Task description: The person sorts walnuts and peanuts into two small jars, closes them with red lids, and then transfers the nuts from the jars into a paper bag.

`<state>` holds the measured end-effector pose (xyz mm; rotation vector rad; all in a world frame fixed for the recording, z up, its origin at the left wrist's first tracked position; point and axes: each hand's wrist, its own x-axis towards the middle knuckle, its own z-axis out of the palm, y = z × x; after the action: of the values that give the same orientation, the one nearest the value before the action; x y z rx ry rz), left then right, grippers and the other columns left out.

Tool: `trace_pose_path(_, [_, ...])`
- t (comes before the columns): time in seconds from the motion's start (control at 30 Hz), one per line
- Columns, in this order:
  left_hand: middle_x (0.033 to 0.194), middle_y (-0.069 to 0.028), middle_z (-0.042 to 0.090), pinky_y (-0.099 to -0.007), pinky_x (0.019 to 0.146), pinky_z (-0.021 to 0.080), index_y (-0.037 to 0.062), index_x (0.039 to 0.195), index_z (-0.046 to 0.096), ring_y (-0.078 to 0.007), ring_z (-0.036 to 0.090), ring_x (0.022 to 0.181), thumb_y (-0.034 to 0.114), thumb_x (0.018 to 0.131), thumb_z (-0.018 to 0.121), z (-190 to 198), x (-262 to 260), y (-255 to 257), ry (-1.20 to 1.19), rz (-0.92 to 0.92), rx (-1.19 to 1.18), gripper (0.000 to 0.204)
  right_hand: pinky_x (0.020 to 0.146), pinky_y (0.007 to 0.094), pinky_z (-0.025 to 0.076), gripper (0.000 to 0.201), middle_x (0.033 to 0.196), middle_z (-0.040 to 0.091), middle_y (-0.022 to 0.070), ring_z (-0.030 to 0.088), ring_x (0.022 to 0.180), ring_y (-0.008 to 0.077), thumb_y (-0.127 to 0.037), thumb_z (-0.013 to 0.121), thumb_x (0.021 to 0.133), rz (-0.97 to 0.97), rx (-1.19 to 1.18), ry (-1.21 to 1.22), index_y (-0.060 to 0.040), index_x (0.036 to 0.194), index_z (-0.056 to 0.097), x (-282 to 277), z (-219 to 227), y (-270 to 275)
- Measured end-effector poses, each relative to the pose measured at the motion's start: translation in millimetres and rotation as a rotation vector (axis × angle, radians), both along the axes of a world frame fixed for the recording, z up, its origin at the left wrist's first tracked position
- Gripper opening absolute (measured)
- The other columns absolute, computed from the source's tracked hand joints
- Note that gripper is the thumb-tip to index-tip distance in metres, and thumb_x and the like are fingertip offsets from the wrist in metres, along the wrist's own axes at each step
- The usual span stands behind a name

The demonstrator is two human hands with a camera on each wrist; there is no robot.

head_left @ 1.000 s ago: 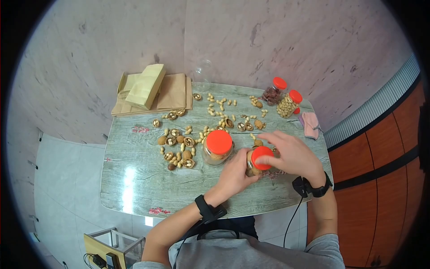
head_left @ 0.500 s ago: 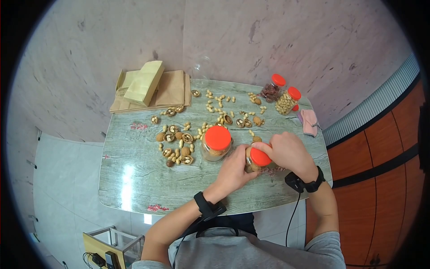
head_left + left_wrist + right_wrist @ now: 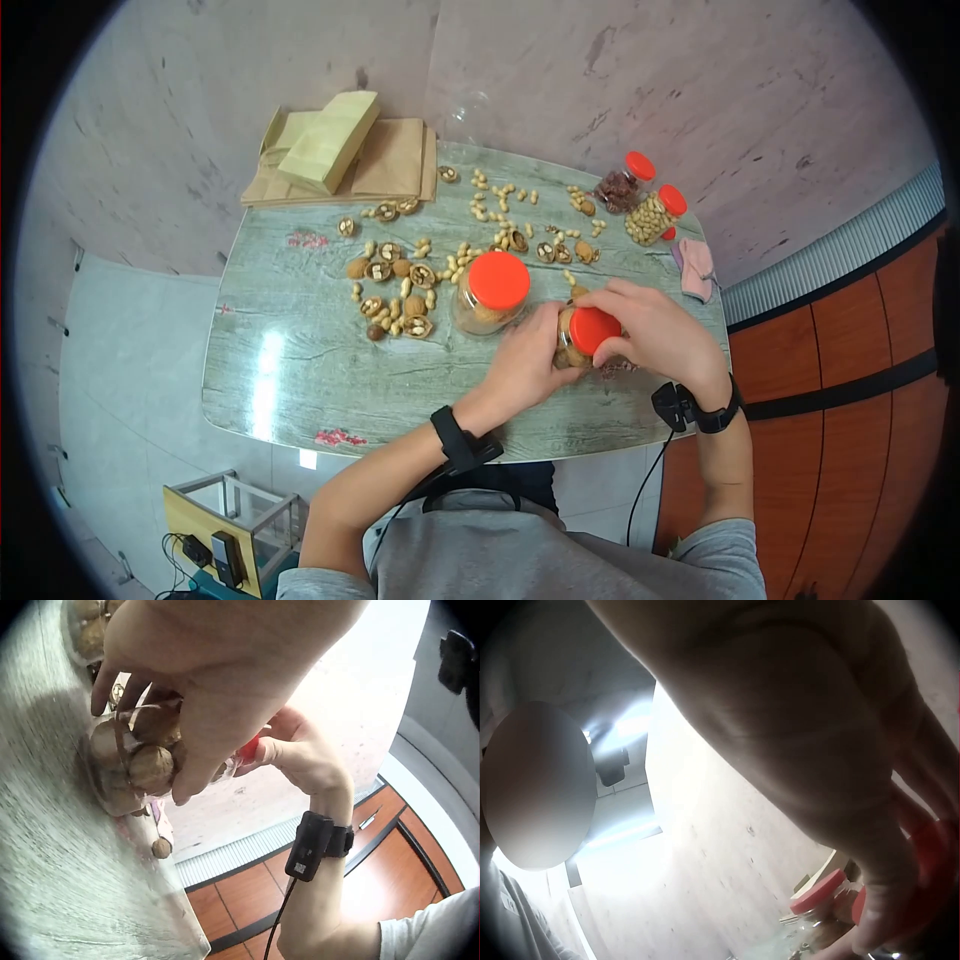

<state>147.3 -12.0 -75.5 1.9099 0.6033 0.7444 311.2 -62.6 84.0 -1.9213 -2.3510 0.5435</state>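
A clear jar of walnuts [image 3: 112,765] stands on the table right of the middle, and my left hand [image 3: 522,362] grips its body from the left. My right hand [image 3: 668,338] holds the jar's red lid [image 3: 597,331], thumb at the near edge and fingers round the far side. In the left wrist view several walnuts [image 3: 152,766] show through the plastic. The right wrist view has my right thumb [image 3: 889,904] against the red rim. Left of my left hand stands a second, larger jar [image 3: 478,316] with a red lid.
Peanuts [image 3: 460,262] and cracked walnuts [image 3: 421,275] lie scattered beyond and left of the jars. Brown paper bags [image 3: 390,160] are stacked at the back left. At the back right stand a jar of peanuts [image 3: 650,220], a jar of dark reddish pieces [image 3: 616,192] and a folded pink cloth [image 3: 697,268].
My right hand turned over the lid with its wrist twisted, then swung back to grip the lid with thumb in front. My left hand keeps its hold on the jar. The head view shifted slightly.
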Motion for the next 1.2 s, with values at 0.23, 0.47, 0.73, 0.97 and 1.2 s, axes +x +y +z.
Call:
trace_pose_path(0.23, [0.122, -0.0191, 0.065, -0.0507, 0.099, 0.049, 0.0040, 0.134, 0.048, -0.0391, 0.063, 0.119, 0.023, 0.074, 0.091, 0.6, -1.2, -1.4, 0.019, 0.026, -0.002, 0.077, 0.068, 0.0443, 0.056, 0.050, 0.070, 0.069, 0.0192, 0.070, 0.070, 0.0387, -0.043, 0.076, 0.093, -0.287, 0.017, -0.204, 0.0045, 0.106, 0.071, -16.0, -10.3, 0.8])
trace_pose_path(0.47, [0.123, -0.0182, 0.065, -0.0505, 0.099, 0.049, 0.0032, 0.135, 0.048, -0.0380, 0.063, 0.121, 0.023, 0.073, 0.092, -0.9, -0.4, -2.4, 0.030, 0.017, -0.005, 0.078, 0.073, 0.0505, 0.056, 0.068, 0.074, 0.069, 0.0276, 0.070, 0.076, 0.0457, -0.059, 0.072, 0.092, -0.487, -0.188, -0.377, 0.0066, 0.109, 0.071, -14.2, -7.6, 5.7])
trace_pose_path(0.73, [0.120, -0.0221, 0.066, -0.0484, 0.097, 0.051, 0.0020, 0.135, 0.048, -0.0411, 0.064, 0.115, 0.030, 0.079, 0.090, -5.2, -0.2, -2.6, -0.015, 0.076, 0.094, 0.076, 0.087, 0.0453, 0.053, 0.064, 0.115, 0.065, 0.0202, 0.065, 0.106, 0.0429, -0.018, 0.091, 0.069, -0.025, -0.052, -0.122, -0.0023, 0.125, 0.066, -14.4, 12.0, 5.9])
trace_pose_path(0.97, [0.130, -0.0174, 0.060, -0.0522, 0.101, 0.047, 0.0014, 0.139, 0.044, -0.0389, 0.059, 0.125, 0.026, 0.074, 0.092, -3.6, -0.4, -3.6, 0.029, 0.023, 0.027, 0.084, 0.084, 0.0445, 0.055, 0.067, 0.106, 0.069, 0.0145, 0.068, 0.093, 0.0366, -0.026, 0.094, 0.065, -0.059, -0.032, -0.198, -0.0058, 0.123, 0.067, -16.5, 7.5, 6.1])
trace_pose_path(1.2, [0.130, -0.0177, 0.060, -0.0528, 0.103, 0.046, 0.0013, 0.139, 0.043, -0.0390, 0.059, 0.127, 0.026, 0.074, 0.092, -3.4, 0.8, 0.0, 0.045, -0.027, -0.025, 0.084, 0.085, 0.0490, 0.054, 0.057, 0.100, 0.068, 0.0231, 0.066, 0.098, 0.0451, -0.027, 0.092, 0.069, -0.025, -0.107, -0.181, 0.0039, 0.108, 0.063, -14.4, 16.3, 18.5])
